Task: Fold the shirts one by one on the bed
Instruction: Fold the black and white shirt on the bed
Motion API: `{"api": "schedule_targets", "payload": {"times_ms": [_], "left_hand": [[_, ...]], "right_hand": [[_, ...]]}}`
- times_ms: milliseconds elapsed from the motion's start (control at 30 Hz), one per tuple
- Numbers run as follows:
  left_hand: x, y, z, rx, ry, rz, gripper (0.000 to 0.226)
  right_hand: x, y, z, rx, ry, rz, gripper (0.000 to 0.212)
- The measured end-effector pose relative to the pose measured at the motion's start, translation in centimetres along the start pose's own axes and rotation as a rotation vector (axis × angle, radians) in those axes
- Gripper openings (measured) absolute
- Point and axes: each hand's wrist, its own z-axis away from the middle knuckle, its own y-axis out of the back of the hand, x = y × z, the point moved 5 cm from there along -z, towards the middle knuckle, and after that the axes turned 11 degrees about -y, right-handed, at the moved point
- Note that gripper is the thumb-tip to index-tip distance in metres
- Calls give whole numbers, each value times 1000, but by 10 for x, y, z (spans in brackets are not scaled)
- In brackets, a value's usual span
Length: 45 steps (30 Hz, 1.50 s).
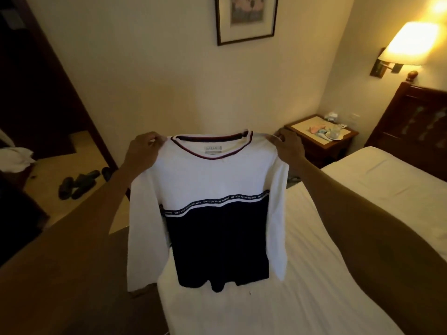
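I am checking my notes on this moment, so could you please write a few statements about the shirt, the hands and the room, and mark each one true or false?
1. The left hand and the right hand each pinch a shoulder of the long-sleeved shirt. True.
2. The shirt lies folded flat on the bed. False: it is held up unfolded and hangs from the hands over the bed.
3. The shirt is white above and dark navy below. True.
4. The wall lamp is off. False: it is lit.
5. The sandals sit on the nightstand. False: they lie on the floor at the left.
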Motion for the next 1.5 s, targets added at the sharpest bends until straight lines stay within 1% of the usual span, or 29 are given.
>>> {"api": "schedule_targets", "payload": {"times_ms": [133,233,333,467,567,633,700,733,767,800,833,867,900,933,1033,1133,1200,1300,1367,1433,1500], "left_hand": [[-12,15,-20,45,-14,-28,19],[-12,21,-16,88,-18,-13,23],[-10,18,11,90,2,31,23],[-7,-8,72,-1,67,100,16],[-7,-47,131,-95,134,109,22],[-7,-82,174,-172,206,112,26],[-6,-118,214,-269,223,75,34],[-4,-135,236,-331,200,22,41],[-2,-152,256,-367,139,-38,42],[2,-169,276,-373,45,-78,33],[3,-190,297,-376,-12,-89,24],[0,-213,320,-412,31,-43,20],[-7,-238,346,-465,123,12,22],[-11,-262,372,-506,157,33,25],[-31,-331,444,-616,104,39,29],[-42,-382,501,-710,57,26,25],[-49,-408,533,-727,17,3,28],[-57,-435,570,-739,-35,-35,31],[-56,-449,594,-768,-63,-30,30],[-51,-461,617,-790,-99,-20,28],[-43,-470,639,-810,-133,-24,27]], "right_hand": [[-25,-13,-32,11,53,-2,36],[-31,-14,-38,41,86,-20,37],[-24,-12,-21,33,145,-21,35],[19,-14,20,-48,147,-33,33],[81,-25,57,-122,94,43,27],[135,-36,82,-136,55,89,23],[195,-50,111,-156,-18,133,21],[225,-57,127,-176,-54,156,17],[254,-64,142,-192,-77,176,13],[283,-70,159,-207,-106,195,12],[314,-76,176,-211,-146,211,12],[342,-79,191,-208,-179,226,14],[372,-84,206,-197,-206,242,17],[400,-88,220,-196,-228,258,19],[476,-101,262,-227,-261,304,18],[532,-118,290,-207,-303,290,16],[560,-129,303,-184,-363,303,15],[598,-144,322,-218,-361,444,12],[621,-148,337,-224,-377,484,16],[641,-149,352,-222,-423,459,12],[659,-148,368,-237,-437,361,8]]}}
